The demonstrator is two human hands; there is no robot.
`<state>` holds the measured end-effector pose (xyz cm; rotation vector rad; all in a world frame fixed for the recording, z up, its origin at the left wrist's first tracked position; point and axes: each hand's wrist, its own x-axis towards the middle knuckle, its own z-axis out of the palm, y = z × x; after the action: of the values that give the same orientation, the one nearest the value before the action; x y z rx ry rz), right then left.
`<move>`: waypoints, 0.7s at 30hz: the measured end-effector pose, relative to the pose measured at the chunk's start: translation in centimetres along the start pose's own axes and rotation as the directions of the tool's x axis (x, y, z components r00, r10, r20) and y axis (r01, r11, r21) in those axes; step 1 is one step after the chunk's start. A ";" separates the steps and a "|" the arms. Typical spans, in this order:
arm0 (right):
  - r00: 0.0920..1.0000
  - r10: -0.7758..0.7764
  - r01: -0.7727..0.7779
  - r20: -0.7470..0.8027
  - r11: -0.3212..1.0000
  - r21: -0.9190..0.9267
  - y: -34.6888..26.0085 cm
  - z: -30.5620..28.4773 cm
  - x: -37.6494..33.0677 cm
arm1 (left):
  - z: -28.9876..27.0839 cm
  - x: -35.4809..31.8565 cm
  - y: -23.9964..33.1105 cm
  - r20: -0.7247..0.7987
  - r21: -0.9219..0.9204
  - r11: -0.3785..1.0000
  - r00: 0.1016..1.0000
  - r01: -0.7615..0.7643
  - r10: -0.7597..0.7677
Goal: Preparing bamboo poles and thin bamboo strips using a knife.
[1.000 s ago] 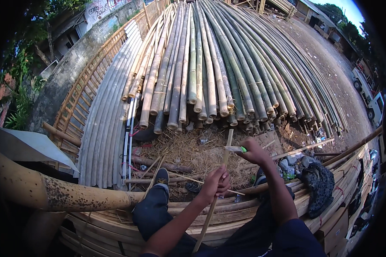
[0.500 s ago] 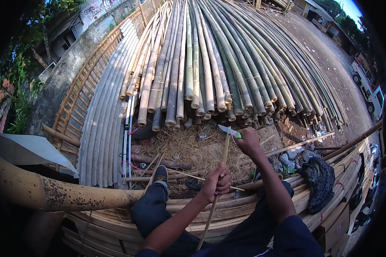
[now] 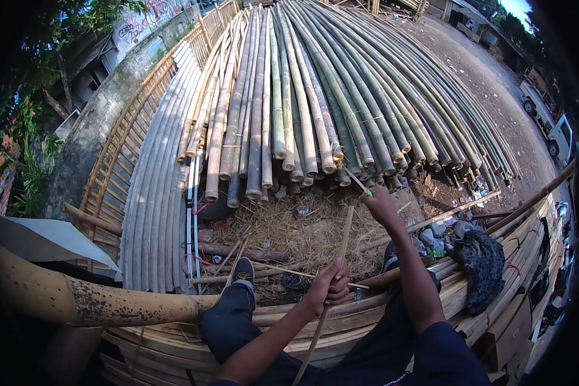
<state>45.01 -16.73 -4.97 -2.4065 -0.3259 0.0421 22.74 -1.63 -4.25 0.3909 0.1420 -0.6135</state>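
Note:
My left hand (image 3: 327, 287) is closed round the middle of a narrow bamboo strip (image 3: 346, 235). The strip slants up and away from my lap, its upper end free above the fist. Farther off and to the right, my right hand (image 3: 381, 204) grips a knife (image 3: 355, 179) by its green handle, which is mostly covered by the fingers. The thin blade points away and to the left, past the strip's tip and apart from it. Behind the blade are the cut ends of the stacked bamboo poles (image 3: 294, 154).
Dry shavings (image 3: 283, 228) litter the ground ahead. A thick spotted bamboo pole (image 3: 128, 307) lies at the left, near corrugated sheets (image 3: 154, 212). Split bamboo lengths (image 3: 495, 283) lie beneath me, with a dark crumpled cloth (image 3: 481, 270) at the right. A white vehicle (image 3: 560, 145) stands far right.
The knife blade was across the strip's upper end; it has moved off, farther away beyond the tip, with my right hand. My left hand keeps its grip on the strip.

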 end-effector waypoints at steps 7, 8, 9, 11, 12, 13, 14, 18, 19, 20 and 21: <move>0.709 -0.513 0.494 0.483 0.851 0.178 -5.9 0.6 -4.6 | -1.3 0.2 1.5 0.083 -0.219 0.974 0.994 -0.051 0.071; 0.706 -0.514 0.495 0.487 0.850 0.179 -6.0 1.0 -4.7 | -1.3 0.1 1.2 0.080 -0.222 0.974 0.994 -0.055 0.074; 0.711 -0.544 0.571 0.446 0.816 0.086 -5.8 1.1 -5.0 | -1.0 0.1 0.9 0.053 -0.212 0.975 0.995 -0.071 0.084; 0.786 -0.558 0.578 0.266 0.816 0.007 -5.4 1.2 -4.8 | 0.0 0.0 0.1 -0.009 -0.154 0.981 0.993 -0.116 0.116; 0.897 -0.409 0.430 0.165 0.894 -0.123 -4.4 1.0 -3.8 | 0.8 -0.2 -0.5 -0.005 -0.153 0.983 0.995 -0.100 0.101; 0.987 -0.087 0.098 0.133 0.992 -0.078 -4.1 0.3 -1.8 | 1.3 -0.5 -1.2 0.039 -0.093 0.994 0.998 -0.049 0.053; 0.991 0.101 -0.084 0.085 0.979 -0.184 -3.1 -0.6 -0.5 | 1.9 -0.7 -1.8 0.085 -0.028 1.000 0.996 -0.001 0.003; 0.997 0.074 -0.074 0.005 0.997 0.032 -2.3 -1.6 -0.6 | 0.9 0.1 -1.9 0.002 -0.024 1.000 1.000 -0.002 0.002; 0.999 0.010 -0.018 0.051 0.988 0.151 -3.4 -2.3 -1.1 | 0.2 0.2 -0.9 -0.016 -0.057 0.998 0.999 -0.034 0.033; 0.998 0.002 -0.011 0.060 0.989 0.151 -4.3 -2.6 -1.7 | -0.5 0.4 -0.1 -0.021 -0.061 0.997 0.999 -0.045 0.044; 0.986 -0.055 0.043 0.159 0.996 0.075 -5.0 -2.9 -2.6 | -0.8 0.7 0.8 -0.037 -0.055 0.995 0.996 -0.088 0.086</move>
<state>41.71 -15.59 0.33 -2.3279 -0.4500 0.2229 23.80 -1.05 -4.91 0.3517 0.1744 -0.5156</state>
